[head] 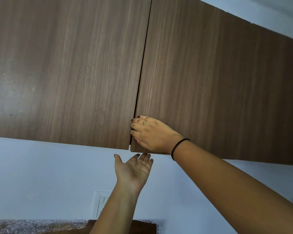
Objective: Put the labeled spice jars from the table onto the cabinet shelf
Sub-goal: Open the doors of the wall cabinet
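Cabinet doors fill most of the view: two wood-grain panels, the left door (63, 73) and the right door (218, 81), meet at a dark vertical seam and stand in front of the shelf, so nothing inside the cabinet can be seen. The right hand (152, 134) lies against the lower corner of the right door, its fingers (134, 125) curled round the door's inner edge at the seam and closed on that edge; one ring shows on a finger and one black band (178, 147) circles the wrist. The left hand (134, 169) is raised just beneath the bottom edge of the doors, palm up, fingers spread and holding nothing, its fingertips right under the right door's corner. Behind both arms runs a pale wall (41, 174) with one white switch plate (101, 203), partly hidden by the left forearm. Along the bottom edge a speckled stone counter (37, 225) shows, and beside it a dark brown surface (142, 227). No spice jars appear anywhere in the view, neither in a hand nor on the visible strip of counter.
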{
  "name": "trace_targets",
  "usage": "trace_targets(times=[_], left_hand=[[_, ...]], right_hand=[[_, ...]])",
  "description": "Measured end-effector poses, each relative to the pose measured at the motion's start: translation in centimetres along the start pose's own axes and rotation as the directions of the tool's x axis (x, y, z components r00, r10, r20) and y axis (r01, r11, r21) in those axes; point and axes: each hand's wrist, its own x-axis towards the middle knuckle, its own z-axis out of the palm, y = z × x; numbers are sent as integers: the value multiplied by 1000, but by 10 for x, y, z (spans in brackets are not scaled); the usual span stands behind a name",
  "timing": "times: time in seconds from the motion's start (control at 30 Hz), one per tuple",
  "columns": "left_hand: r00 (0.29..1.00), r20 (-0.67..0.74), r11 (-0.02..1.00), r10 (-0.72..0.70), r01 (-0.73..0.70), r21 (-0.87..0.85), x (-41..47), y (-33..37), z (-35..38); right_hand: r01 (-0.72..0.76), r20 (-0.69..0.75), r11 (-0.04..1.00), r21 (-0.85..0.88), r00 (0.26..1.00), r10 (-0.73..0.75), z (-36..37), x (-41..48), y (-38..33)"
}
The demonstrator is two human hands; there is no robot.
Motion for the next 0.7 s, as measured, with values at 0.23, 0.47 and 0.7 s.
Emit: trace_targets(times=[0.23,0.47,0.7], left_hand=[[997,61,997,-43,39,70,-2,8,0],[992,62,984,-111,101,144,-12,10,1],[973,118,979,-200,193,70,-37,13,1]], right_hand=[[33,-9,999,-19,999,-33,-8,1,1],[64,12,998,-4,998,-64,-20,16,-6],[52,137,998,41,989,-57,-47,19,-8]])
